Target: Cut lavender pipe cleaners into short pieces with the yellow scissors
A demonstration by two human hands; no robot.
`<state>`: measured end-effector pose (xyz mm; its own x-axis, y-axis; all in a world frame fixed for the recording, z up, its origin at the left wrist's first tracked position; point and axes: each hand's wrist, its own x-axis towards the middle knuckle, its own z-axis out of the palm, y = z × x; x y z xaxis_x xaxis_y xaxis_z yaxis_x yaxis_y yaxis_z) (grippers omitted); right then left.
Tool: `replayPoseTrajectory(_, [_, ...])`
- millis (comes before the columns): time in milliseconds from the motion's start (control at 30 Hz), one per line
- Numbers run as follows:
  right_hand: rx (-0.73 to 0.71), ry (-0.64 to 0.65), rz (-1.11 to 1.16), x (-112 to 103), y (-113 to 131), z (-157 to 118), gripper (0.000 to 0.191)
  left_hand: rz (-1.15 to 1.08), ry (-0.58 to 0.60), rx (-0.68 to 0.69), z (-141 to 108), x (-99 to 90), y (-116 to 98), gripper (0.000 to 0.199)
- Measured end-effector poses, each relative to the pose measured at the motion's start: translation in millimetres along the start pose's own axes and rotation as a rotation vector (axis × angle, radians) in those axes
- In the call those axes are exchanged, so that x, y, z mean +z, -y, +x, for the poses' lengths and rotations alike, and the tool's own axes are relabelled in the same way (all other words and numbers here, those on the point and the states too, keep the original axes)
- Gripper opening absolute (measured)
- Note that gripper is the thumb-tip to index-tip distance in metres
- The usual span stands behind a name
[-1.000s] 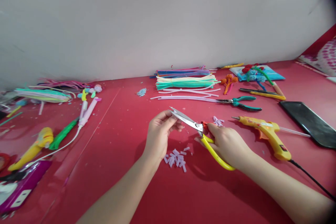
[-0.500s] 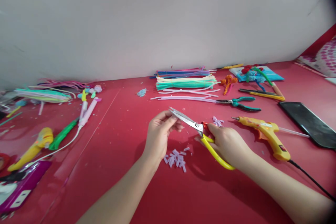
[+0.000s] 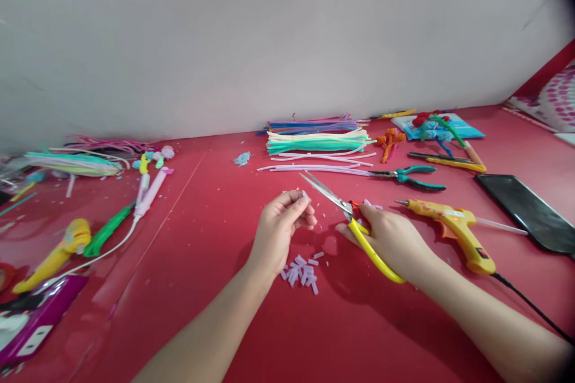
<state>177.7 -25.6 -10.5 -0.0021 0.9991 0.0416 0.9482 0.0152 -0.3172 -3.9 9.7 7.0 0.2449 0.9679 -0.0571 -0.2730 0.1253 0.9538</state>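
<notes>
My left hand [image 3: 285, 218] pinches a small lilac pipe cleaner piece [image 3: 305, 194] between thumb and forefinger, its tip just showing. In my right hand [image 3: 390, 236] is a pair of yellow-handled scissors [image 3: 330, 194], blades slightly parted and pointing up and left. The blades are apart from the left hand, a little above and right of its fingertips. Below the hands lies a loose pile of short lilac pipe cleaner pieces [image 3: 303, 272]. More lilac pieces [image 3: 371, 206] lie partly hidden behind my right hand.
Pipe cleaner bundles [image 3: 317, 140] lie along the grey partition [image 3: 269, 42], with teal-handled pliers [image 3: 413, 176] before them. To the right are a yellow glue gun [image 3: 453, 227] and a black phone [image 3: 530, 209]. A white-corded tool [image 3: 150, 191] and a purple case [image 3: 42, 317] sit left.
The scissors have drawn back rightward from the left fingertips, and their blades have parted. My left hand has shifted slightly right, with a lilac tip now showing in its pinch.
</notes>
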Motion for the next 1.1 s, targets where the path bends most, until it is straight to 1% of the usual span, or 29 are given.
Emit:
replayPoseTrajectory(67, [0.0,0.029,0.123,0.1,1.3,0.6,0.029,0.002,0.061,-0.058,-0.9,2.3,1.1,0.012])
replayPoseTrajectory(167, [-0.021,0.054,0.393,-2.3,5.6,0.3,0.025,0.025,0.187,-0.16,-3.6,6.4,4.4,0.014])
replayPoseTrajectory(267, [-0.025,0.111,0.641,-8.7,10.1,-1.1,0.021,0.062,0.304,-0.266,-7.2,9.9,8.6,0.017])
replayPoseTrajectory(333, [-0.034,0.152,0.743,-13.2,11.5,-2.6,0.018,0.081,0.353,-0.305,-9.1,11.2,10.3,0.018])
replayPoseTrajectory(433, [-0.04,0.207,0.806,-17.5,11.8,-5.0,0.018,0.109,0.387,-0.324,-10.3,11.8,9.8,0.017])
replayPoseTrajectory(500, [-0.028,0.22,0.803,-18.3,12.1,-6.2,0.018,0.142,0.391,-0.323,-10.3,11.7,8.3,0.017])
replayPoseTrajectory(567, [-0.014,0.198,0.772,-17.6,12.8,-6.9,0.015,0.189,0.376,-0.299,-10.5,11.6,7.4,0.016])
replayPoseTrajectory(700, [0.004,0.15,0.685,-12.4,13.7,-6.9,0.008,0.307,0.301,-0.228,-13.8,12.9,10.5,0.014])
replayPoseTrajectory(833, [-0.009,0.14,0.599,-6.4,11.1,-5.9,0.012,0.38,0.256,-0.176,-17.3,15.5,13.6,0.012])
replayPoseTrajectory(933, [-0.058,0.115,0.466,-5.2,7.9,-5.1,0.017,0.322,0.185,-0.139,-13.9,14.6,11.2,0.009])
replayPoseTrajectory(1033, [-0.074,0.027,0.232,-5.6,5.8,-4.3,0.024,0.211,0.085,-0.06,-6.4,9.6,7.1,0.011])
replayPoseTrajectory(1100, [-0.076,-0.001,0.108,-5.1,5.5,-4.0,0.028,0.112,0.027,-0.021,-2.1,5.7,5.1,0.012])
